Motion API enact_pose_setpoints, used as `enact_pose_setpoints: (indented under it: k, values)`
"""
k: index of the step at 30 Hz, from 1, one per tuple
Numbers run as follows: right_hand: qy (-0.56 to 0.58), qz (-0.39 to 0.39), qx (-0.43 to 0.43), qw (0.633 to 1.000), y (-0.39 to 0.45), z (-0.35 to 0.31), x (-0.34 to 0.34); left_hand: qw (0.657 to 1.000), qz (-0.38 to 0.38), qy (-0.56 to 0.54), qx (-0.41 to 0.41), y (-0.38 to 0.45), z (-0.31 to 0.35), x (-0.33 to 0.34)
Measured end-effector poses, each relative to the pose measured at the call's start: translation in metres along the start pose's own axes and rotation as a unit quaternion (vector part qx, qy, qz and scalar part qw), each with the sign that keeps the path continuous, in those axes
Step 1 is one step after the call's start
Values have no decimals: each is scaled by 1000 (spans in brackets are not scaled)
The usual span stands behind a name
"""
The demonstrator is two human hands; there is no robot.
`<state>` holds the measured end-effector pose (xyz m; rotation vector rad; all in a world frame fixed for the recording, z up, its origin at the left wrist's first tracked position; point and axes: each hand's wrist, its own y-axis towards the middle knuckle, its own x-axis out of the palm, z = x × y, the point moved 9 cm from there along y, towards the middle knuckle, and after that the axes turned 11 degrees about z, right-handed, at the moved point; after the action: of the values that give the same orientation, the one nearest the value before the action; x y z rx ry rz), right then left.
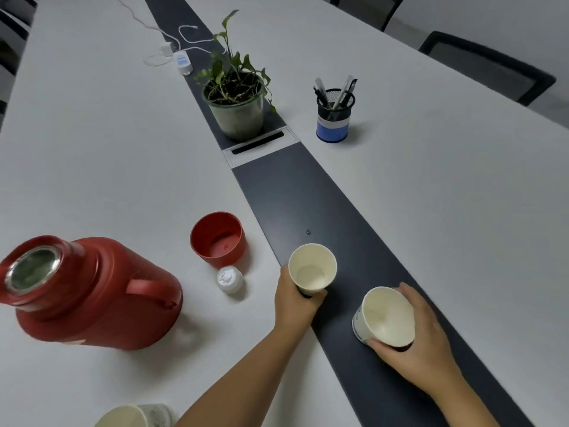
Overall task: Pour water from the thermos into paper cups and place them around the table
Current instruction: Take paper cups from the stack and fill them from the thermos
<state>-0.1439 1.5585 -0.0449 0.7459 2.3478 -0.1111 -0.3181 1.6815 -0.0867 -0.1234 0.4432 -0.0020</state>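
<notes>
A red thermos point(92, 297) stands uncapped at the left of the white table point(107, 134), its steel mouth showing. Its red lid cup point(218, 238) sits mouth-up beside it, with a small white stopper point(229, 278) just in front. My left hand point(295, 303) grips the base of one paper cup point(312, 269) at the edge of the dark centre strip point(323, 195). My right hand point(421, 343) holds a second paper cup point(385, 315) on the strip, tilted toward me. Whether either cup holds water I cannot tell. Another paper cup point(132, 416) shows at the bottom edge.
A potted plant point(237, 103) stands on the strip farther back, behind a cable hatch point(261, 146). A mesh pen holder point(334, 115) sits to the right. White chargers and cables point(178, 57) lie beyond. Black chairs point(486, 66) line the far right edge.
</notes>
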Motion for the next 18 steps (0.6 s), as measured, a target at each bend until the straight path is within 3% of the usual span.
enact_pose_setpoints:
  k: [6,10,15,18]
  values:
    - [56,10,78,995,-14,20,15,1000,-9,17,-7,-4,-6,-1]
    - [66,0,88,994,-19,17,19,994,21,109,-16,-31,-20,-29]
    - [73,-125,40,989,-39,-24,44,987,95,125,-24,-108,-37,-75]
    - [83,-198,-5,977,-55,-53,65,973,110,201,27,-159,-51,-95]
